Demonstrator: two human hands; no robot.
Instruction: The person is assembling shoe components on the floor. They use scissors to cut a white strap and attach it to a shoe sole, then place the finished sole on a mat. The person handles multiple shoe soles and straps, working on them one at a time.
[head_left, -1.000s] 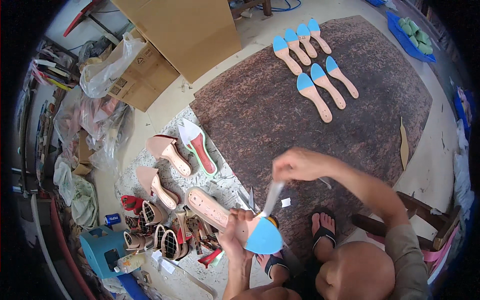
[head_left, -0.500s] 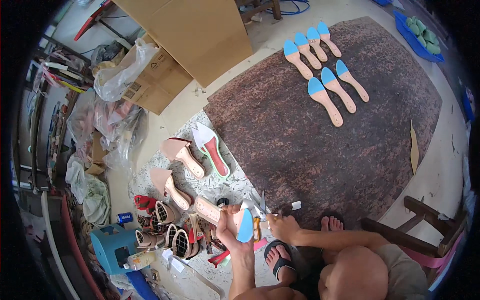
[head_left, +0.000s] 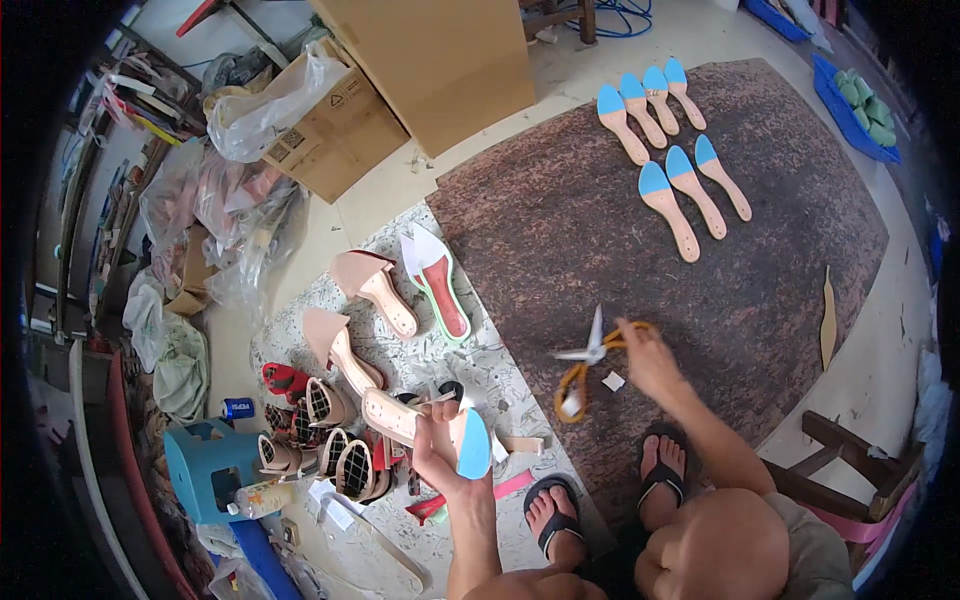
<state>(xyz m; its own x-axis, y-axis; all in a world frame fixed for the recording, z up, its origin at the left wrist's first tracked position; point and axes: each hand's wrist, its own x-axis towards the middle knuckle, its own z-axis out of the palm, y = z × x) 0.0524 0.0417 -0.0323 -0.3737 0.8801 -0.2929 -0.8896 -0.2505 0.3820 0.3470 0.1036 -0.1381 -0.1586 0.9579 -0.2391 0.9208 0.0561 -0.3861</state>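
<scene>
My left hand (head_left: 442, 466) is closed around a pale pink insole (head_left: 395, 414) with a blue toe end, held tilted low over the patterned floor sheet. Over the brown mat, my right hand (head_left: 655, 367) has its fingers at one handle loop of scissors (head_left: 595, 354) with orange handles. The scissor blades are spread apart and point away from that hand. A small white scrap (head_left: 613, 381) lies beside the scissors. Left of my left hand sit pale slippers (head_left: 345, 360) and a green-edged shoe piece (head_left: 440, 290).
Several blue-tipped insoles (head_left: 668, 200) lie in two rows on the brown mat (head_left: 540, 240). Cardboard boxes (head_left: 430, 70) stand behind. Finished shoes (head_left: 355, 465) crowd the left by a blue stool (head_left: 205, 470). A wooden stool (head_left: 850, 465) is at the right.
My right hand has moved away from the left, out over the brown mat, carrying the scissors, which are now spread. The left hand still holds the insole. The whole view has shifted slightly.
</scene>
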